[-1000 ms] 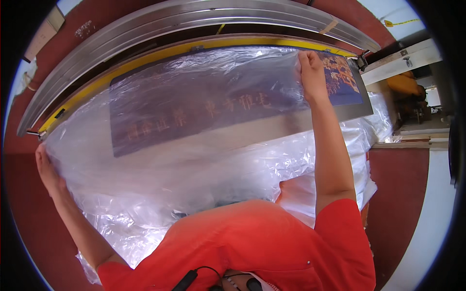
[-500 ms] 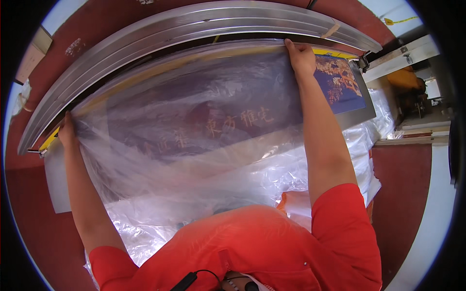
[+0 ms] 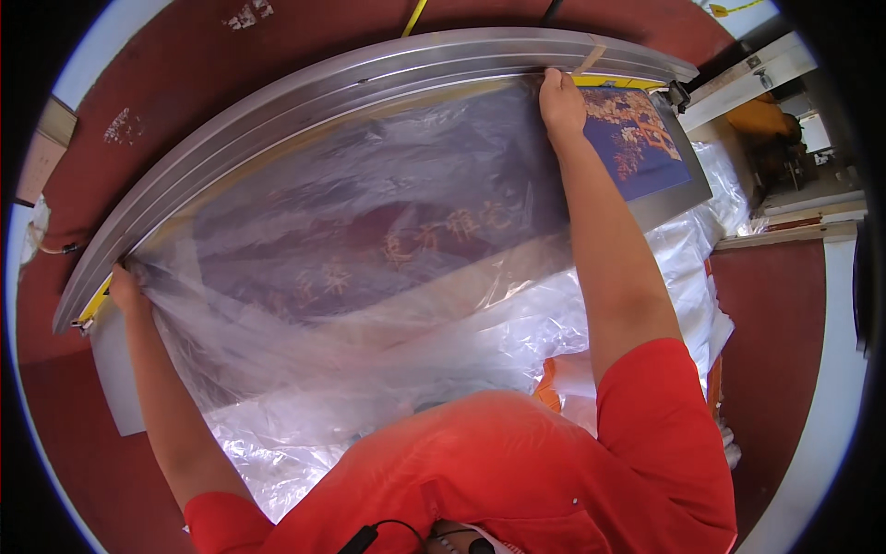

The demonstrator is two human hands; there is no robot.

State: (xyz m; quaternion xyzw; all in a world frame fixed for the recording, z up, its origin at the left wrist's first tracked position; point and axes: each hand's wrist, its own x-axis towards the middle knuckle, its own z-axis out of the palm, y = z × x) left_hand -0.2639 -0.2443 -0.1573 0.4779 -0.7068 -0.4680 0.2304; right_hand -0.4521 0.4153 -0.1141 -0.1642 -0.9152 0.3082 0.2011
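A wide clear plastic sheet (image 3: 351,166) is stretched between my two hands over a flat surface. My left hand (image 3: 126,288) pinches its far left corner, close to the left end of a long curved-looking metal bar (image 3: 360,69). My right hand (image 3: 561,103) is closed on the sheet's far edge, right up against the same bar. Through the film shows a dark purple panel (image 3: 369,217) with gold characters. The far edge of the film meets the bar's underside, where a yellow strip (image 3: 614,81) shows at both ends.
To the right of my right hand lies a blue panel with an orange floral print (image 3: 637,138) on a grey board. Crumpled clear plastic (image 3: 517,314) lies near me, with an orange item (image 3: 549,386) among it. Dark red wall surrounds the bar; an opening (image 3: 784,138) is at the right.
The metal bar has come down toward the sheet's far edge, and the dark gap beneath it has narrowed. Both hands keep hold of the film; the view has shifted slightly.
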